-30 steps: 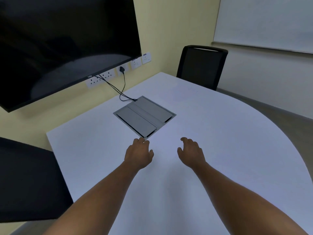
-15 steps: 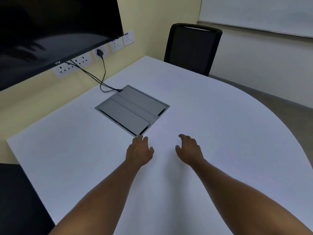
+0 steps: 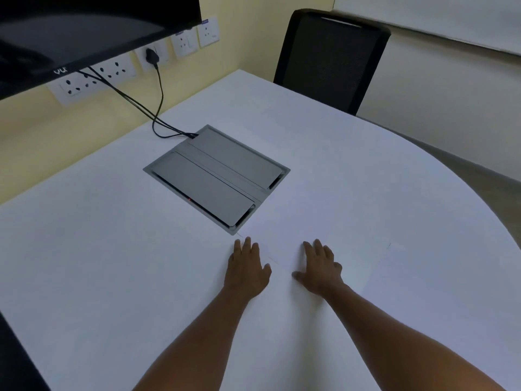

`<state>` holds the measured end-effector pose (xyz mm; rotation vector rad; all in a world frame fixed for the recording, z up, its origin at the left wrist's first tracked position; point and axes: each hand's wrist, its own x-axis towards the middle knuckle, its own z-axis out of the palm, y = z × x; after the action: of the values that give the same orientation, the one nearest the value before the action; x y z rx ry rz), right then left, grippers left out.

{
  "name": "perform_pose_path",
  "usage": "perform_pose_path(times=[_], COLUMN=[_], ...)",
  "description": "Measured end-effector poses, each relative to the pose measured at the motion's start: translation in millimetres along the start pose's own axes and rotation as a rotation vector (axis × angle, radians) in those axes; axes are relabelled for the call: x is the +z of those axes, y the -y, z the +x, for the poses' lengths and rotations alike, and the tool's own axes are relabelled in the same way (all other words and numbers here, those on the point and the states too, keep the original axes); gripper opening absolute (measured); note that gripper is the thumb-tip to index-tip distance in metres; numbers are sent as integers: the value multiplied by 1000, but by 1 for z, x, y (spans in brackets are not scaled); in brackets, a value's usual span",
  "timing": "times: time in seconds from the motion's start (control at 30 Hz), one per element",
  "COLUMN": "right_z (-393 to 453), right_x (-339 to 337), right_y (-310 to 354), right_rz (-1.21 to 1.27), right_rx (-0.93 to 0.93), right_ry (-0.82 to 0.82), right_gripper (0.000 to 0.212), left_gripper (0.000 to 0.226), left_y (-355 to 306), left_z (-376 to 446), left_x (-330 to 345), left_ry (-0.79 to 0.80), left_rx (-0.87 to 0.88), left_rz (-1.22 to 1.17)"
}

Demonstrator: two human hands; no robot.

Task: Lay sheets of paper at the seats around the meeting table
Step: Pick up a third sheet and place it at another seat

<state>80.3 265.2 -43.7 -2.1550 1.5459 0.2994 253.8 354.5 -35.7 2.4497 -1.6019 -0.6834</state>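
A white sheet of paper [image 3: 358, 249] lies on the white meeting table [image 3: 112, 263]. It is hard to tell apart from the tabletop; only faint edges show beside my hands. My left hand [image 3: 246, 273] rests palm down at the sheet's left edge, just below the corner of the grey cable box. My right hand [image 3: 321, 270] lies flat on the sheet with its fingers spread. Neither hand grips anything.
A grey flip-lid cable box [image 3: 217, 176] is set into the table, with black cables [image 3: 158, 108] running to wall sockets [image 3: 118, 70]. A black chair [image 3: 329, 57] stands at the far edge. A dark screen [image 3: 70, 29] hangs at upper left, another dark chair [image 3: 14, 359] at lower left.
Both hands have dropped from hovering with curled fingers to lying flat on the table, fingers stretched out. The view has tilted down and shifted left to right across the table.
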Motion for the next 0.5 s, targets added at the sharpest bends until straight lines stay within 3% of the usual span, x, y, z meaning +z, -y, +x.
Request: perform_pose_path(times=[0.3, 0.4, 0.5], right_z=[-25, -20, -6], right_x=[16, 8, -4], right_y=[22, 20, 13], right_rz=[12, 72, 108], right_rx=[0, 59, 147], right_ry=[-126, -212, -269], right_gripper=[81, 67, 70], left_gripper=[73, 77, 78], left_y=[26, 27, 27], left_z=[4, 2, -2], left_x=[-14, -13, -8], left_ry=[-61, -37, 15], left_rx=[-148, -133, -92], left_rz=[-47, -11, 69])
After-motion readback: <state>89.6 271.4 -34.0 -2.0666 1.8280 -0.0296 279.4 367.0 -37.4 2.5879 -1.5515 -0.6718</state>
